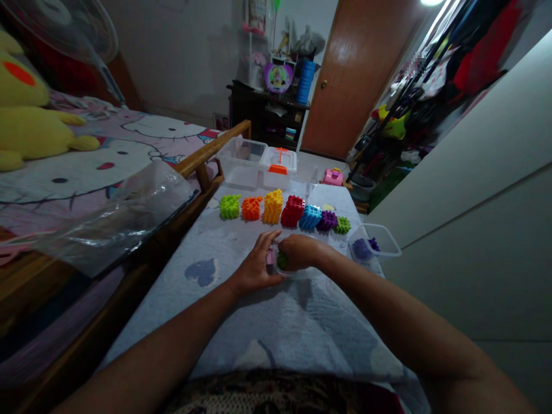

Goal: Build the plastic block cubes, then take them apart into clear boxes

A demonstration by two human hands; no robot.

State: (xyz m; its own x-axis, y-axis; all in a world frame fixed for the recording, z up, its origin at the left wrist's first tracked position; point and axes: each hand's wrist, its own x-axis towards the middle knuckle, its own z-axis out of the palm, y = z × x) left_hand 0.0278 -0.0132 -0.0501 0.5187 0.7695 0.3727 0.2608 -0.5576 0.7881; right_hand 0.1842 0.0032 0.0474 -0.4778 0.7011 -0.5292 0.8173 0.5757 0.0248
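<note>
Right in front of me a clear plastic container (304,272) stands on the cloth-covered table. My left hand (254,267) grips its left end, fingers on the far side and thumb on the near side. A pink piece (270,259) shows beside that palm. My right hand (299,252) reaches down into the container with curled fingers, closed at a dark green piece (282,261) that is partly hidden. Just beyond, stacks of interlocking plastic blocks stand in a row: lime (230,207), orange (252,209), yellow (272,207), red (292,211), light blue (310,218), purple (327,221) and green (342,225).
To the right, a clear tub (382,241) holds purple blocks (364,248). Clear boxes (241,167), one with an orange-handled lid (278,169), stand at the far end. A wooden bed rail (190,167) and a plastic bag (129,213) border the left; a white cabinet (478,230) borders the right.
</note>
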